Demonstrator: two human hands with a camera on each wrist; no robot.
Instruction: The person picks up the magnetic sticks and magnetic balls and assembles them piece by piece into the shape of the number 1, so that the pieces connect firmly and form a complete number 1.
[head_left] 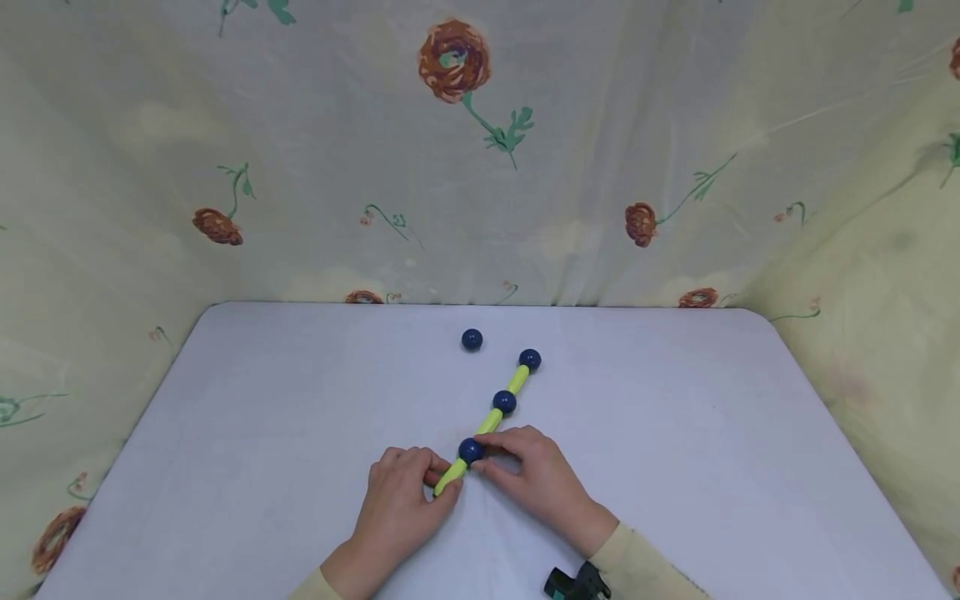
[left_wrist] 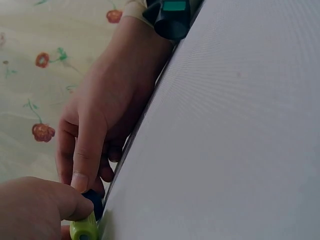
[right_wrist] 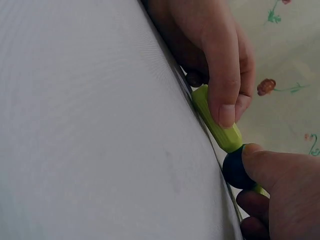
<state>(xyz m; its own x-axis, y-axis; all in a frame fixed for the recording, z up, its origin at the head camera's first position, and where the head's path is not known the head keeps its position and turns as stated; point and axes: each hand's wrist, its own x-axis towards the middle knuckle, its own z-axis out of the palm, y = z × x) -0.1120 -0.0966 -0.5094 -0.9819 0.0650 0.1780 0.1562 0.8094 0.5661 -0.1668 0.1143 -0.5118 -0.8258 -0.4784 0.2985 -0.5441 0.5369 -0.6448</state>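
Observation:
A chain of yellow-green rods and dark blue balls runs diagonally across the white table in the head view. My left hand pinches the nearest rod between thumb and fingers. With thumb and fingertips my right hand grips the nearest blue ball, which meets that rod's upper end. Beyond it come a second rod, a middle ball, a third rod and a far ball. In the right wrist view the held rod touches the held ball.
A loose blue ball lies near the table's back edge, left of the chain's far end. Flower-printed cloth hangs behind and beside the white table. A black device sits by the right wrist.

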